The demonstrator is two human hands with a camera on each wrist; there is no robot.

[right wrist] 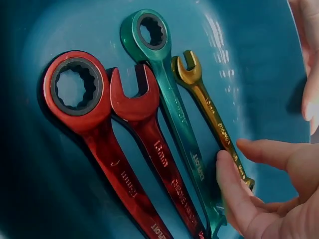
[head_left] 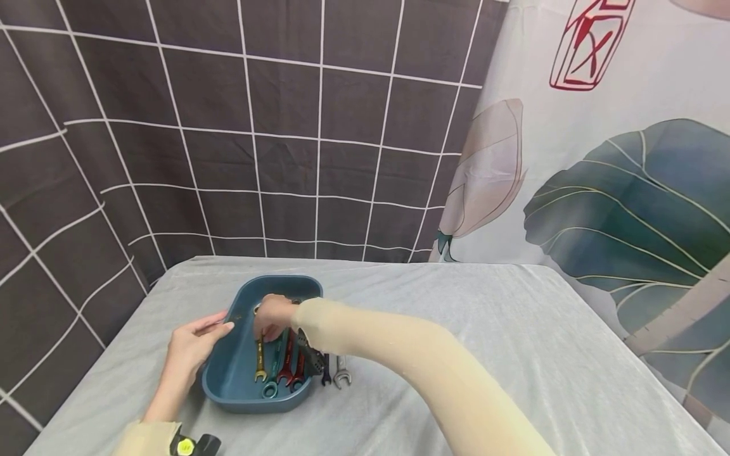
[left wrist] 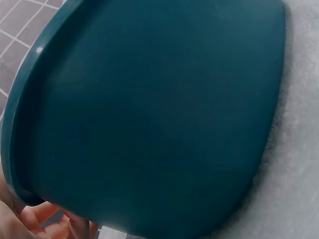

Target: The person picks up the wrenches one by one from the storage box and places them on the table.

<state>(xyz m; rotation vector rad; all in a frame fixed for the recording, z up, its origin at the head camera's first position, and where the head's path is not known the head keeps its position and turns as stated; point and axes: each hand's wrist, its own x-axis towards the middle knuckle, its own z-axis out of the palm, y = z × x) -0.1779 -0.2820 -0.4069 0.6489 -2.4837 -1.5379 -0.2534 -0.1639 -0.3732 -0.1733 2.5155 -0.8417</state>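
A blue plastic basin (head_left: pixel 222 380) stands at the left of the table. My left hand (head_left: pixel 191 345) grips its left rim, with fingers (left wrist: pixel 45 219) showing under the lip in the left wrist view. Inside the basin my right hand (right wrist: pixel 274 184) pinches a small gold combination wrench (right wrist: pixel 212 114), finger and thumb on either side of its shaft. Beside it lie a green ratchet wrench (right wrist: pixel 174 99), a red open-ended wrench (right wrist: pixel 154 144) and a red ratchet wrench (right wrist: pixel 109 159), roughly side by side. The far ends of the wrenches are partly hidden.
Just right of the basin, a silver wrench (head_left: pixel 342 373) and a dark wrench (head_left: pixel 326 373) lie on the grey cloth-covered table (head_left: pixel 485 367), partly behind my right sleeve (head_left: pixel 399 348). A dark gridded curtain (head_left: pixel 285 158) hangs behind the table.
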